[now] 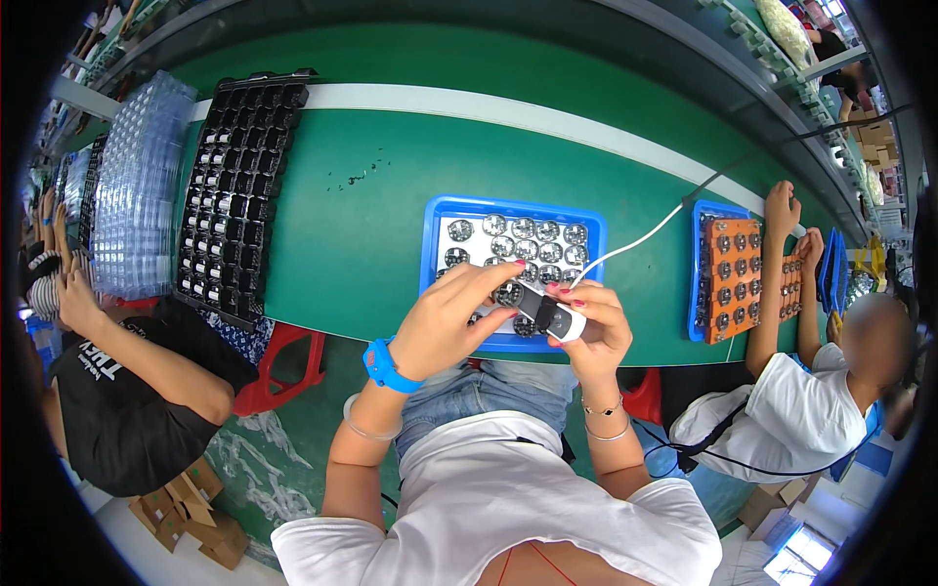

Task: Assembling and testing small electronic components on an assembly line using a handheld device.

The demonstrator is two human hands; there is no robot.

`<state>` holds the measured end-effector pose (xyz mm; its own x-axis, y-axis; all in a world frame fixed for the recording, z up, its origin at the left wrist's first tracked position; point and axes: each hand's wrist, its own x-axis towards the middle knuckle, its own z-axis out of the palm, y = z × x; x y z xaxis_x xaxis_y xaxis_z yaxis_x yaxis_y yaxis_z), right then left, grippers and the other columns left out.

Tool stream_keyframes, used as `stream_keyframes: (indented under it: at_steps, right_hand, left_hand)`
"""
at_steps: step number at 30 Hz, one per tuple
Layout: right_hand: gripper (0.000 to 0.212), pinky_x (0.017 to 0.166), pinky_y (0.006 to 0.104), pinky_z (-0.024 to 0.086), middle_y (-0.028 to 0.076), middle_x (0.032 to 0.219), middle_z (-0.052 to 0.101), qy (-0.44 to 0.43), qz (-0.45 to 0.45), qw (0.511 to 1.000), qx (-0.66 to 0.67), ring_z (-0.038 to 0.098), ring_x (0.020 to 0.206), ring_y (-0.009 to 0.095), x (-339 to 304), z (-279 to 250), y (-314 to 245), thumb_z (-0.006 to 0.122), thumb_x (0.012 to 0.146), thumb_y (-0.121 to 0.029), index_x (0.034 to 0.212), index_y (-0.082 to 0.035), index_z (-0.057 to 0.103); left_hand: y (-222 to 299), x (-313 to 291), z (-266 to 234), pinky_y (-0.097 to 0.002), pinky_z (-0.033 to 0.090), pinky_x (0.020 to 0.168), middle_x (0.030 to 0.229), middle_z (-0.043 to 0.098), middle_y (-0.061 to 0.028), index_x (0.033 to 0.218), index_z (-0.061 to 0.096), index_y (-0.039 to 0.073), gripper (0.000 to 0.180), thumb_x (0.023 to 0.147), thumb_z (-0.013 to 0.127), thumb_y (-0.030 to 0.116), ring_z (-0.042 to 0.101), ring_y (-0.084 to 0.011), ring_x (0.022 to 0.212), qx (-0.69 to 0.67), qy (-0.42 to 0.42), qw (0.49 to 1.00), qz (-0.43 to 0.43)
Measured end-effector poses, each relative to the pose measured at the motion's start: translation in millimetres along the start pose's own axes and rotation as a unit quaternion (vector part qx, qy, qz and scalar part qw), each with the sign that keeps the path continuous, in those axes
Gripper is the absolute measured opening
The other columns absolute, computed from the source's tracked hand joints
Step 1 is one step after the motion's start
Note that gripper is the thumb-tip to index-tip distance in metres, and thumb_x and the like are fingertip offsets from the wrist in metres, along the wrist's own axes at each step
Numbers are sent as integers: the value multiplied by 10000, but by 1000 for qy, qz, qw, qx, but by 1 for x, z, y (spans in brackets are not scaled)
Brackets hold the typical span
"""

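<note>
My left hand (445, 317) is closed in a pinch, with thumb and forefinger on a small round dark part (507, 293). My right hand (603, 337) grips a small white-and-black device (567, 320) with a rounded white end. The two held pieces meet or nearly meet; whether they are joined cannot be made out. Both hands are over the near side of a blue tray (431, 234). Rows of round clear-and-dark parts (524, 229) sit in its white insert. A white cable (640, 239) comes down from the right to my right hand; its end is hidden there.
On the left of the green table (362, 244) stand a black compartment tray (234, 186) with white pieces and clear plastic trays (142, 186). Tiny dark bits (357, 178) lie nearby. At right, a co-worker's hands (787, 220) are by an orange fixture (733, 278). Another person sits left.
</note>
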<state>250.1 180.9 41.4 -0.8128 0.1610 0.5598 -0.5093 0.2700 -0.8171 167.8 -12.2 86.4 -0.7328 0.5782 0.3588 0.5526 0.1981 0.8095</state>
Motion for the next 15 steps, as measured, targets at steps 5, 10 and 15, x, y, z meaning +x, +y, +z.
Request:
stream_keyframes:
  at_steps: [5, 10, 15]
  right_hand:
    - [457, 891, 414, 506, 158, 1096, 609, -13, 9, 1000, 9, 615, 1029, 302, -2, -1, 0, 819, 704, -78, 1075, -69, 551]
    - [634, 954, 462, 484, 213, 1237, 541, -32, 28, 988, 151, 563, 1156, 372, 6, 15, -2, 747, 789, -47, 1304, -126, 385]
    - [703, 933, 434, 496, 212, 1229, 541, -47, 36, 995, 75, 577, 1127, 333, 1, 13, -2, 675, 821, 37, 1383, -156, 299]
  left_hand:
    - [1, 0, 0, -300, 509, 668, 1031, 675, -98, 1187, 605, 31, 509, 709, 779, 30, 637, -177, 712, 2, -7, 1000, 1]
    - [-1, -5, 4, -289, 548, 705, 1115, 670, -117, 1219, 586, 20, 496, 751, 752, 16, 688, -188, 827, -33, -19, 999, -16]
    - [-1, -9, 8, -298, 566, 749, 1156, 656, -143, 1265, 555, 5, 514, 779, 721, -2, 686, -206, 954, -102, -14, 993, -63]
